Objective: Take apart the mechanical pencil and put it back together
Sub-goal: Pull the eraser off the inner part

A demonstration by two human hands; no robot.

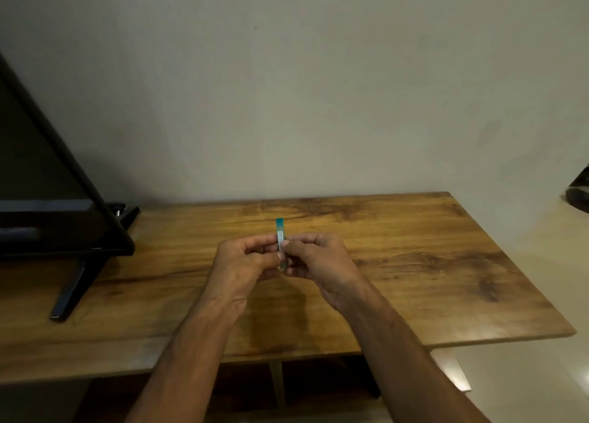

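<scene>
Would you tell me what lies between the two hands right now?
In the head view, the teal mechanical pencil stands nearly upright between the left hand and right hand, pinched by both.

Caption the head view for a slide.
Both hands, left hand and right hand, hold teal mechanical pencil upright above wooden table.

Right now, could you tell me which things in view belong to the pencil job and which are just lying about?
Part of the job:
- mechanical pencil
- left hand
- right hand
- wooden table, as work surface

Just lying about:
- black screen on its stand
- dark object at the right edge
</scene>
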